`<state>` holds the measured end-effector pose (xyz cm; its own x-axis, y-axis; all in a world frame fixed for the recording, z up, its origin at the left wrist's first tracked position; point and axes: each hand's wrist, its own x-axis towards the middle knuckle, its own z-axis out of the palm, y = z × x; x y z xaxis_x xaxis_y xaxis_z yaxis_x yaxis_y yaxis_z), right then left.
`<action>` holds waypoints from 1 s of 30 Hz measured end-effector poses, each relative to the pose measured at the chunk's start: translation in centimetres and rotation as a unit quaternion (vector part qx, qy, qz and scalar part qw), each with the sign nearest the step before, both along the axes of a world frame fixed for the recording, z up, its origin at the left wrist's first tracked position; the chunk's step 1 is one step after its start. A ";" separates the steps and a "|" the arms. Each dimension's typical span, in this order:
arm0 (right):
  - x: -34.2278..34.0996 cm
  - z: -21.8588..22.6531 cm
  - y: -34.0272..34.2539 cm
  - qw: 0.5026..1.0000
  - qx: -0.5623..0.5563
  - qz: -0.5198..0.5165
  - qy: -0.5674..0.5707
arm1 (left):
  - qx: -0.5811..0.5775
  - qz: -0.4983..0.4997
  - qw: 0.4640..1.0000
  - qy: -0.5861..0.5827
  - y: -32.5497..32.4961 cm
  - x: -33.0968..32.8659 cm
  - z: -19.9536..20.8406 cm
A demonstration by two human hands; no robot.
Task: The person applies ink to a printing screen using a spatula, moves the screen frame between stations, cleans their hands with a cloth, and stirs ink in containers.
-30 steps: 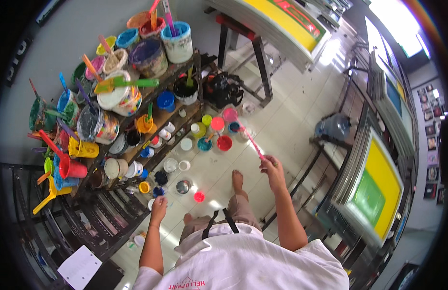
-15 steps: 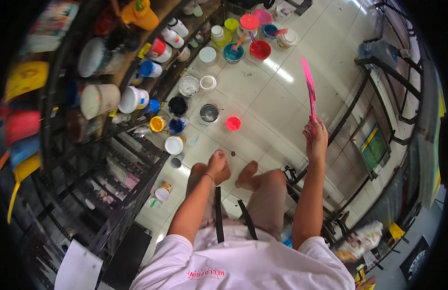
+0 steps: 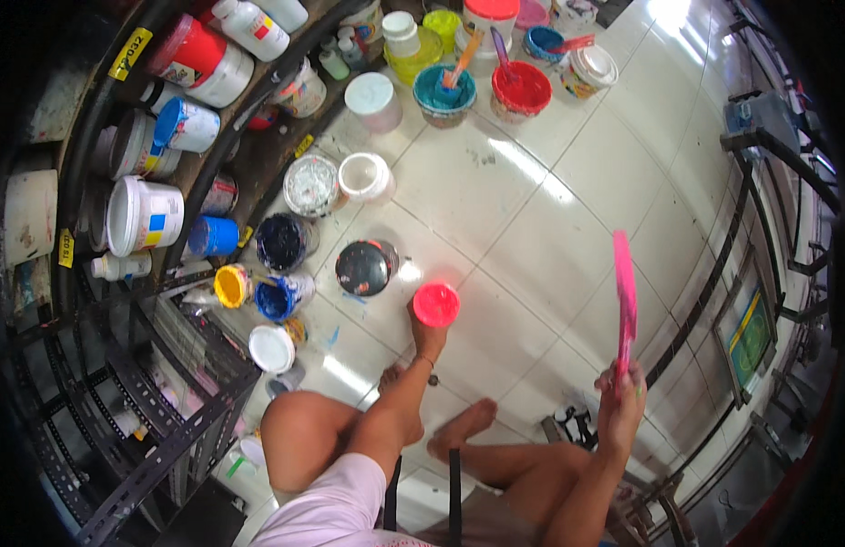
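Observation:
My left hand [image 3: 428, 342] is closed around the near side of a small cup of bright pink-red paint [image 3: 436, 304]; the cup hides most of the fingers. I cannot tell whether the cup is off the floor. To the right, my right hand [image 3: 621, 394] grips the lower end of a paint spatula [image 3: 626, 296] smeared with pink, its long blade pointing up. Just beyond the cup stands a dark, black-topped tub [image 3: 367, 267]. Left of it are a blue paint pot [image 3: 275, 297], a yellow paint pot [image 3: 232, 286] and a dark paint tub [image 3: 283, 241].
A teal paint tub [image 3: 443, 96] and a red paint tub [image 3: 521, 91] stand farther off with sticks in them. Shelves [image 3: 190, 173] of paint containers line the left. A black metal rack [image 3: 158, 465] is near left, and black rails [image 3: 728, 246] run along the right.
My left hand has reached forward from my knee and taken hold of the pink paint cup. My body leans lower and farther forward. The pink spatula stays in my right hand.

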<state>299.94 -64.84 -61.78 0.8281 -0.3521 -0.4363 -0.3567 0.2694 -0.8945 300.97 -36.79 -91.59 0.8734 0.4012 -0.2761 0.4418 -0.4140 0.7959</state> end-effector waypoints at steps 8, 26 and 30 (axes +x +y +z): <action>-2.1 1.2 3.4 0.999 0.018 0.032 0.016 | -0.113 0.050 0.986 -0.115 0.5 2.3 -1.9; 8.3 35.6 10.9 0.974 0.164 -0.046 -0.152 | -0.225 -0.178 0.946 -0.152 2.9 6.0 50.6; 9.6 48.4 10.1 0.970 0.161 -0.063 -0.172 | -0.317 -0.205 0.912 -0.159 0.7 11.1 65.6</action>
<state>309.56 -54.74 -13.33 0.9032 -0.3520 -0.2457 0.0026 0.5768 -0.8169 312.08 -36.06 -26.01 0.9905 -0.1299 -0.0455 0.0581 0.0952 0.9938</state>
